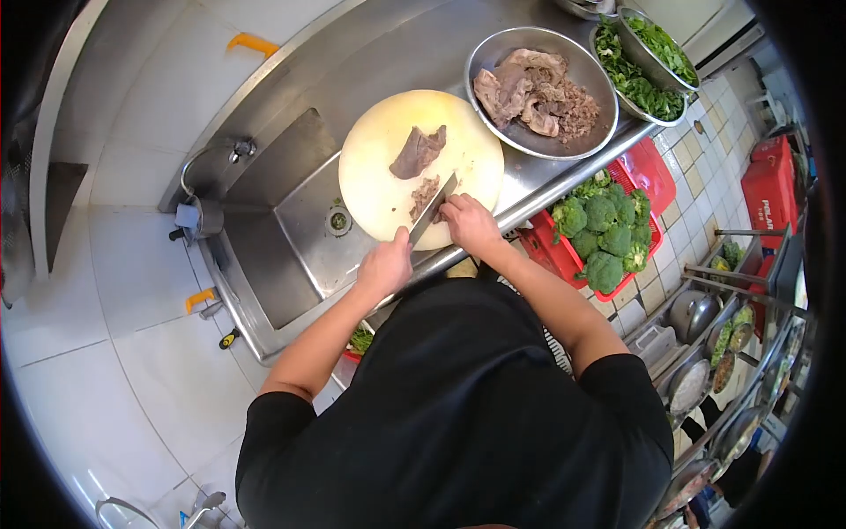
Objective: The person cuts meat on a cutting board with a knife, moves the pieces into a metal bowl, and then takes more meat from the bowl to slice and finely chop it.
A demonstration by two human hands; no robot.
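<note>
My left hand is closed around the handle of a kitchen knife, whose blade points up and to the right over a round, pale cutting board. Beside the blade, the bent fingers of my right hand press on a small piece of cooked meat, mostly covered by them. Chopped meat lies on the other side of the blade. Farther up the board rests a larger brown chunk of meat, apart from both hands.
The board sits on a steel sink counter, partly over the basin. A steel bowl of meat stands beyond it. Leafy greens fill bowls farther right. Below the counter edge, a red basket holds broccoli. Shelves with pans stand at right.
</note>
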